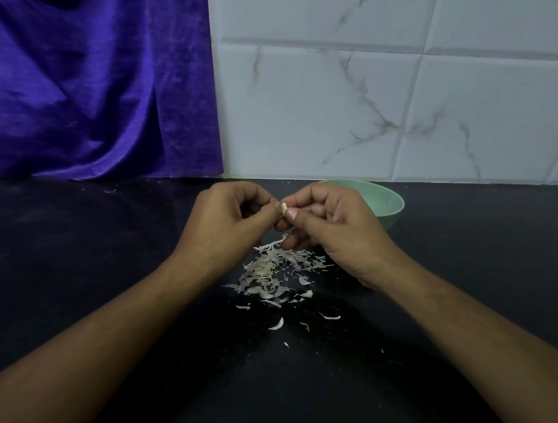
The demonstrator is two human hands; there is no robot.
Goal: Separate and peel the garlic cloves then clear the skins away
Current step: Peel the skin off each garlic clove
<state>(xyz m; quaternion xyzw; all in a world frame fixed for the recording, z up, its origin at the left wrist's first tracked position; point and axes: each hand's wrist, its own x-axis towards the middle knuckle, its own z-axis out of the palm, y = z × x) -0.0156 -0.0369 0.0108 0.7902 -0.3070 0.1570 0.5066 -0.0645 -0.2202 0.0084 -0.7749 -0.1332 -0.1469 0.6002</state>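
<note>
seen from the head camera, a person's two bare hands meet above a black countertop (110, 291), working a single garlic clove (284, 207) between them. the left hand (225, 225) has its fingers curled inward, thumb and forefinger pinching the pale clove from the left; the right hand (332, 227) is likewise curled, its thumb pressed against the clove's right side. only a small tip of the clove shows between the fingertips, so how much skin remains on it cannot be told. directly beneath the hands a loose heap of papery garlic skins (275, 271) lies on the counter, with stray flakes scattered toward the viewer. a pale green bowl (383, 199) sits just behind the right hand, partly hidden by it; its contents cannot be seen. a purple cloth (87, 89) hangs at the back left, beside a white marbled tile wall (394, 85).
</note>
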